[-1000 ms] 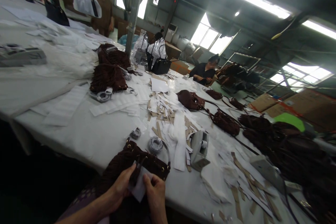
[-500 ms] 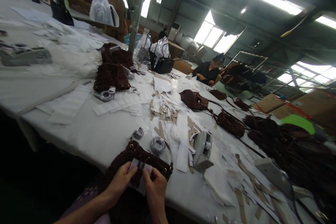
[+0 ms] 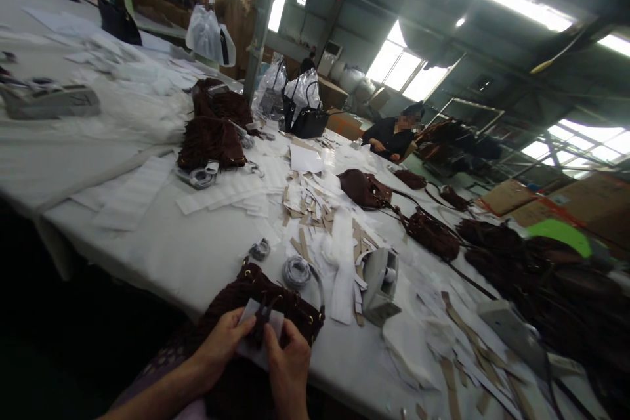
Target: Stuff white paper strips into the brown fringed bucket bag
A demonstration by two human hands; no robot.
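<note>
The dark brown, gold-eyeleted bag [image 3: 230, 296] overlapped the tabletop's [image 3: 197, 252] near edge. Left hand [image 3: 222, 340] and right hand [image 3: 289, 353] pinched a pale sheet [image 3: 250, 309], fingers [image 3: 245, 325] closed.

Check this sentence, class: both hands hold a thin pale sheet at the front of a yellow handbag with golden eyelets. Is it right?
Only the colour is wrong: the head view shows a dark brown handbag. The left hand and right hand do hold the thin pale sheet at its front, and the eyelets look golden.
</note>
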